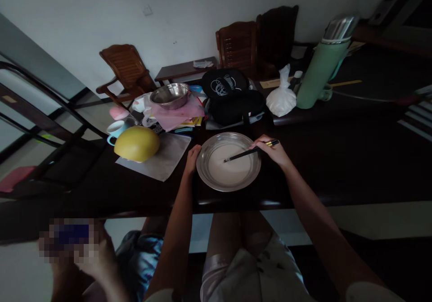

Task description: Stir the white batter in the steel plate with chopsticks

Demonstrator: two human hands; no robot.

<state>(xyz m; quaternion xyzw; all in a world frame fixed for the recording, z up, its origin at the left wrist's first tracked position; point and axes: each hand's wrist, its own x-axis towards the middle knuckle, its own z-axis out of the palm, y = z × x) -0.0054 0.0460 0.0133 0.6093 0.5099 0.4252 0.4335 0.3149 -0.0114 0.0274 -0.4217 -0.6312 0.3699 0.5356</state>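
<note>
**Q:** Identify the main surface.
**A:** A dark table (337, 167) spans the view from side to side. Behind it, against the wall, stands a wooden chair (125, 65) with armrests.

**Q:** List the large items on the table.
**A:** An open black case (232, 106) lies beyond the work area, with a coiled pale cable in its upper half. To its right, a green flask (319, 72) with a metal cap stands beside a bottle. To its left, a pale sheet (172, 158) lies flat near the table edge.

**Q:** Locate the work vessel.
**A:** The metal bowl (200, 171) sits on the table directly before the person. It contains a pale liquid (229, 173).

**Q:** Smaller items?
**A:** A yellow rounded item (137, 143) rests on the sheet. A knotted clear bag (281, 99) of white material sits just beside the flask.

**Q:** Report both grips.
**A:** The left hand (193, 155) is at the bowl's left rim, fingers together; whether it clamps the rim cannot be told. The right hand (270, 150) is closed around the black chopsticks (243, 154), above the right rim.

**Q:** Chopstick position?
**A:** Slanted down to the left, tips at the liquid.
</note>
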